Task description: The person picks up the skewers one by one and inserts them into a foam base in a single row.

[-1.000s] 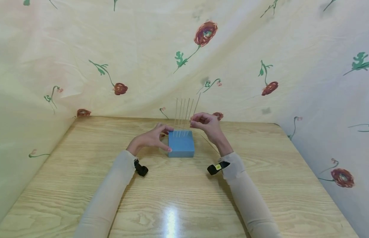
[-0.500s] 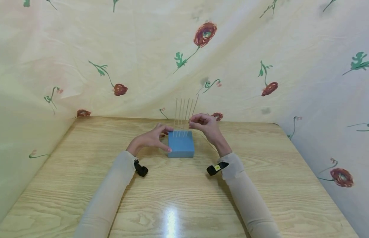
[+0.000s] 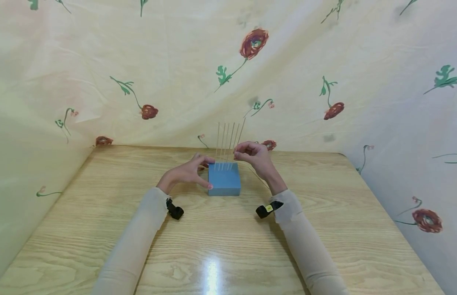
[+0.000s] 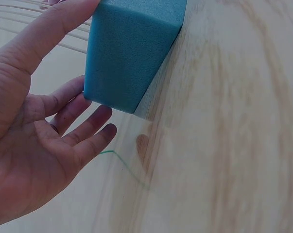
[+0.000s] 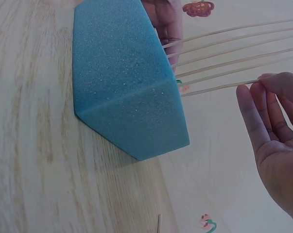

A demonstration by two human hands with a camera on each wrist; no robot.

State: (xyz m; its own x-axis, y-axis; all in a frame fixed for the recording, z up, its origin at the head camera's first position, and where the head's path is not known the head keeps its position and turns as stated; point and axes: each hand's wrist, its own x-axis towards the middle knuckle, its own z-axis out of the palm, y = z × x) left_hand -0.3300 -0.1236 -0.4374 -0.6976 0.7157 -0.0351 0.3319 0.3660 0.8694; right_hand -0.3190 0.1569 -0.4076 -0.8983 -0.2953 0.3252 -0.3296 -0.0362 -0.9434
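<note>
A blue foam block (image 3: pixel 225 180) sits on the wooden table, with several thin wooden sticks (image 3: pixel 223 139) standing in a row from its far part. My left hand (image 3: pixel 186 171) holds the block at its left side, thumb at the front corner and fingers at the back; the left wrist view shows the thumb and fingertips against the foam (image 4: pixel 127 58). With thumb and fingertips, my right hand (image 3: pixel 256 157) pinches another stick (image 3: pixel 241 131) at the row's right end. That stick leans slightly right, and in the right wrist view its lower end (image 5: pixel 195 92) meets the foam's edge.
One loose stick (image 3: pixel 258 177) lies on the table (image 3: pixel 228 237) right of the block, partly behind my right wrist. A flowered cloth (image 3: pixel 169 73) hangs behind the table and along both sides. Each wrist wears a black strap (image 3: pixel 175 209) with a camera.
My right hand has shifted slightly left, and the top of its pinched stick has come a little left and lower. The left hand and the block have stayed in place.
</note>
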